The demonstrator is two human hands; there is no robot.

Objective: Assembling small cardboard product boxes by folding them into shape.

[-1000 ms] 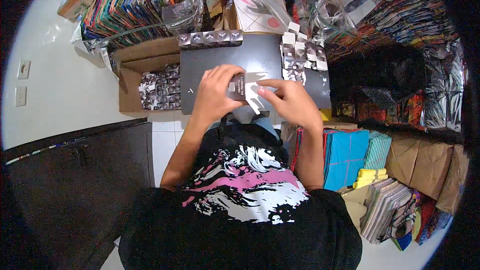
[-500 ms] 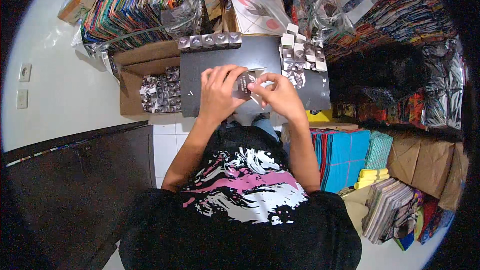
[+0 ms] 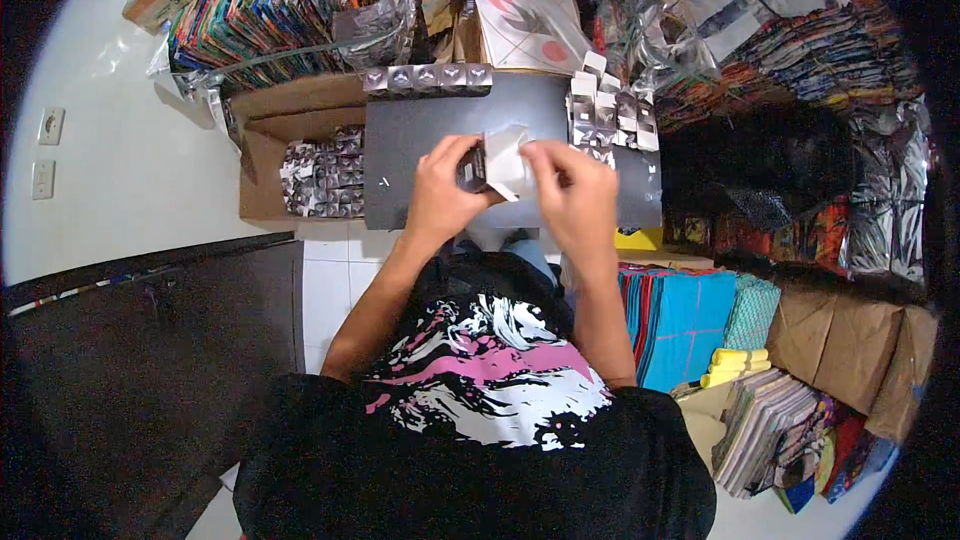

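Above the near part of a dark grey table (image 3: 405,130), my left hand (image 3: 440,188) grips a small dark cardboard box (image 3: 507,162) by its printed side. The box's end is open, with white inner flaps facing up and right. My right hand (image 3: 582,188) has thumb and forefinger pinched together at the box's white flap edge; its other fingers are curled in. At the table's far left edge stands a row of several small dark boxes (image 3: 428,78). Several similar cartons with white open flaps (image 3: 597,110) stand bunched on the right side.
Left of the table, a brown cardboard carton (image 3: 262,128) holds many small dark boxes (image 3: 325,180). Bundled packages (image 3: 290,15) and a plastic-wrapped stack (image 3: 530,30) line the back. Folded blue cloth (image 3: 690,325) and more stacks stand at right, beside a dark cabinet (image 3: 160,380) at left.
The box has turned in my left hand, so its white open end now shows instead of its printed face. My right hand has shifted slightly right and now pinches the flap edge.
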